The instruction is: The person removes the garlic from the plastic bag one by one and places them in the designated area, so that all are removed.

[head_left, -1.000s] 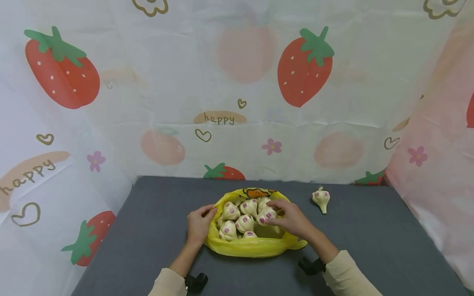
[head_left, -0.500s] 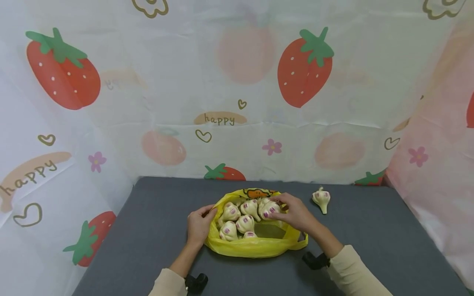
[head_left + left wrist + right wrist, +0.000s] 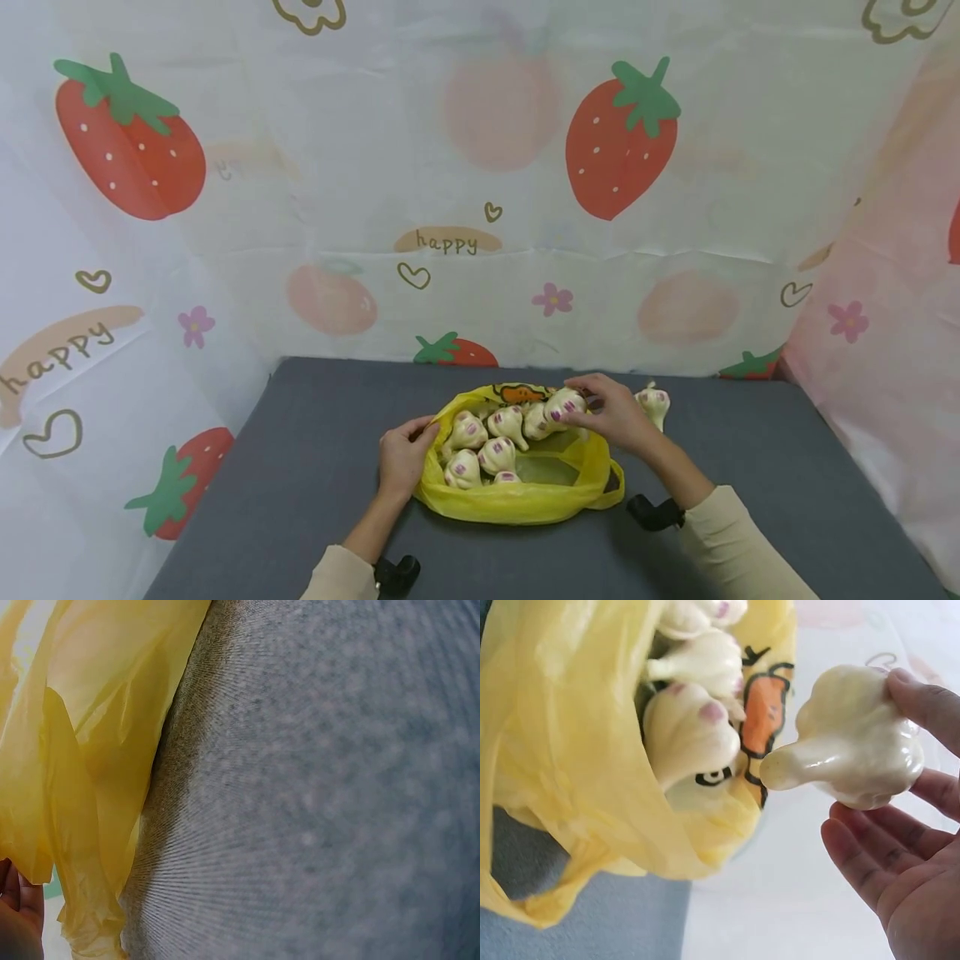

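Note:
A yellow plastic bag (image 3: 517, 505) lies with its mouth wide, several white garlic bulbs (image 3: 497, 455) with purple patches inside. My left hand (image 3: 402, 460) pinches the bag's left rim; the left wrist view shows mostly the bag's side (image 3: 124, 697), with part of that hand (image 3: 21, 922) at the lower left edge. Thumb and fingers of my right hand (image 3: 618, 417) hold one garlic bulb (image 3: 564, 406) over the bag's back right rim. Up close in the right wrist view, the held bulb (image 3: 859, 735) is outside the bag's mouth, its stem pointing toward the bag.
Another garlic bulb (image 3: 655, 400) lies on the dark grey table (image 3: 330, 417) behind my right hand, partly covered by it. A bag handle loop (image 3: 617, 487) sticks out at the right. A printed strawberry curtain (image 3: 480, 192) closes off the back and sides.
My right hand has lifted the garlic bulb from inside the bag and shifted it up and to the right, over the back right rim. The left hand has stayed at the left rim.

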`<state>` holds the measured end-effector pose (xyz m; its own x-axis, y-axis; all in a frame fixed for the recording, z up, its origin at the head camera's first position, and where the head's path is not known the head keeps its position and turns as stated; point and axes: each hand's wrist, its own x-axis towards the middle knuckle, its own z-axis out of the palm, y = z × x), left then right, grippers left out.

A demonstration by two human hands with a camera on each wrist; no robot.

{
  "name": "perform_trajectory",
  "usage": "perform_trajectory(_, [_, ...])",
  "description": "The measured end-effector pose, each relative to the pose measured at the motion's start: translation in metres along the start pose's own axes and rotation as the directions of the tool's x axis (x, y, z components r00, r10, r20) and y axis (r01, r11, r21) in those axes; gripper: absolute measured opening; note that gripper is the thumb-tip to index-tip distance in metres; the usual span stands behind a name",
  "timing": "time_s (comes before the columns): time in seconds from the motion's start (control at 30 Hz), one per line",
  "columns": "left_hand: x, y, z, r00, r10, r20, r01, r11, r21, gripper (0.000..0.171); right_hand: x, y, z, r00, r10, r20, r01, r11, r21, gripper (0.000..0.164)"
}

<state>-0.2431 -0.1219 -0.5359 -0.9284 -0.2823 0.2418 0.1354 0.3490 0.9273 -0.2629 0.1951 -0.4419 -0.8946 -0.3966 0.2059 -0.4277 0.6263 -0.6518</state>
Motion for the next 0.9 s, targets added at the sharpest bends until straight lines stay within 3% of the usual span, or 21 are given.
perform_trajectory(0.47, [0.001, 0.001, -0.002, 1.0, 0.03, -0.008, -0.03, 1.0, 0.002, 0.018, 0.001, 0.01, -0.017, 0.999, 0.027, -0.042, -0.027, 1.0, 0.012, 0.052])
perform_trajectory(0.9, [0.003, -0.002, -0.006, 1.0, -0.02, -0.001, 0.02, 1.0, -0.002, 0.021, -0.001, 0.017, -0.028, 0.995, 0.076, -0.059, -0.076, 0.997, 0.005, 0.052])
